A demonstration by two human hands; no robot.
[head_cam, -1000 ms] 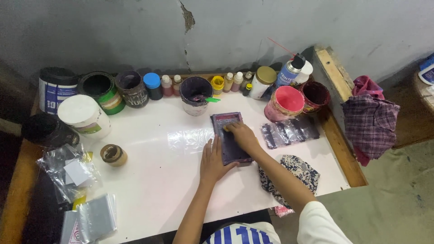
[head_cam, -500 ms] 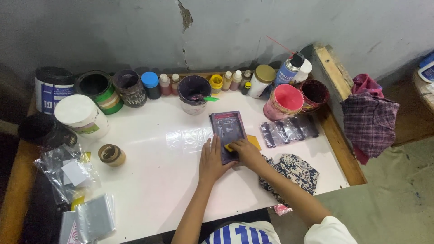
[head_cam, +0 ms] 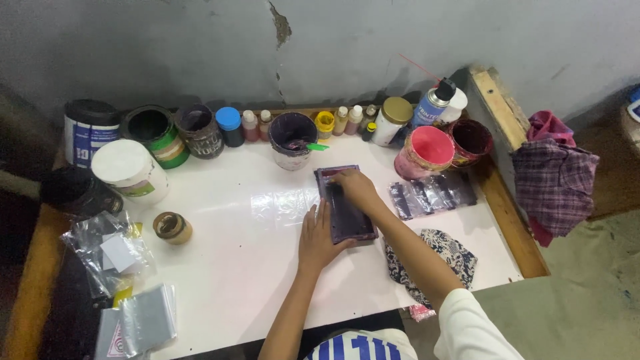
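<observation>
- Your left hand (head_cam: 319,235) lies flat with fingers spread wide, gripping nothing. The fingertips press on the near-left edge of the small purple-stained screen frame (head_cam: 345,204).
- The frame lies flat on the white tabletop (head_cam: 227,267), directly under and ahead of your left fingers. Its long axis runs away from you, toward the wall.
- Your right hand (head_cam: 355,187) rests further out, on the frame's far end, fingers curled down onto it. You cannot tell whether they hold a tool beneath them.
- Your left hand is nearer the frame's close end, your right hand nearer its far end.
- Right of your right fingers lie dark clear-wrapped packets (head_cam: 432,195), and nearer you a patterned cloth (head_cam: 440,250).
- Just beyond your right fingers stands a purple-stained cup (head_cam: 292,139), with a pink-lidded tub (head_cam: 424,152) off to the right.
</observation>
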